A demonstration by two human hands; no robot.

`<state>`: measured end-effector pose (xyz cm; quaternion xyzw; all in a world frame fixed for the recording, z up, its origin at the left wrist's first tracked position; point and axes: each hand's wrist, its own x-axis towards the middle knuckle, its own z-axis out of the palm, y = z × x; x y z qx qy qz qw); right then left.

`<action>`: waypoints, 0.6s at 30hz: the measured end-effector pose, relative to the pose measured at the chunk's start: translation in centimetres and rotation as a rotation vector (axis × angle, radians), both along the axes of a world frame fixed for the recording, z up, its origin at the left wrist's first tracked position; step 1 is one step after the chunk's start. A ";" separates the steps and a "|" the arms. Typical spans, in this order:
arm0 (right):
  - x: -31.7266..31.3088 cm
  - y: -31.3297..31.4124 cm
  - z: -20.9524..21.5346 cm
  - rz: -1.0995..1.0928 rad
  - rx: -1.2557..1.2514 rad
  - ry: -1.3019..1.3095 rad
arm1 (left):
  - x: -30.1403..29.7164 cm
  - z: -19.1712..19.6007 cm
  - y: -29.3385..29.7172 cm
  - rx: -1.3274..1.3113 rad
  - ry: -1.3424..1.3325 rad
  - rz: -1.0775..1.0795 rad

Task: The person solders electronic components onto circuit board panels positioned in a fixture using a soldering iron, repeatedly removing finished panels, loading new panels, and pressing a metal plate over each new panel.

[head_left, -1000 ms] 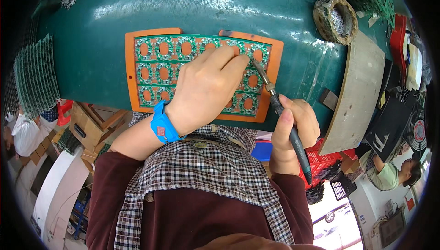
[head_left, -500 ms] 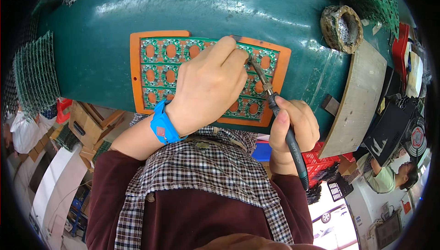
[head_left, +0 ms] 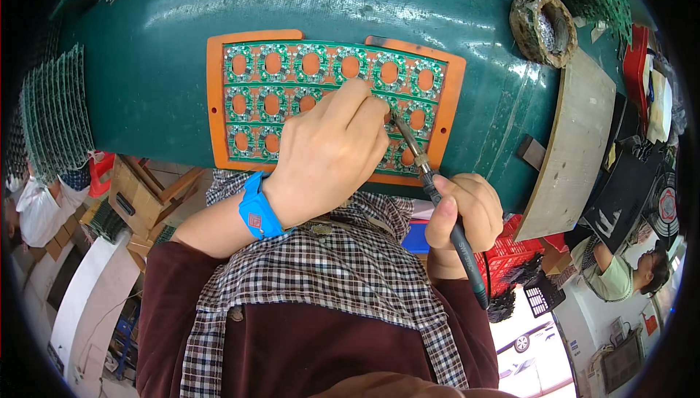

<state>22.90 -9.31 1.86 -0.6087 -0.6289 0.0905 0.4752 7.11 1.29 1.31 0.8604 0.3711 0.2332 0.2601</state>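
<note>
Centrally set orange tray [head_left: 216,81]: lies on the green tabletop [head_left: 138,99], its far rim broken by a gap.
Circuit board panel [head_left: 292,86]: seated inside the orange tray, three rows of round cutouts, partly covered.
Left hand [head_left: 328,143]: over the tray's middle, fingers bunched together at the panel; tips hidden, so I cannot tell whether they pinch anything.
Right hand [head_left: 470,212]: just off the tray's near right corner, thumb and fingers clamped around the soldering iron [head_left: 421,161] by its dark handle.
Iron's tip: over the tray's right part, just beside the left fingertips; contact cannot be made out.
Ring-shaped pot [head_left: 525,26]: beyond the tray's far right corner.
Wooden board [head_left: 572,143]: right of the tray, well apart.
</note>
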 end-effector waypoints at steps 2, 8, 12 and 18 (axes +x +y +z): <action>0.0 -0.1 -0.1 0.013 -0.007 0.007 | 0.0 0.2 0.2 -0.043 0.020 -0.003; 0.2 0.0 1.2 -0.027 -0.024 0.017 | -0.7 1.1 0.2 -0.128 -0.045 0.018; 0.1 1.5 1.0 -0.058 -0.017 0.000 | -1.1 0.7 0.1 -0.072 -0.125 0.030; -0.3 3.1 0.4 -0.073 -0.005 -0.033 | -1.6 0.7 -0.2 -0.083 -0.104 0.014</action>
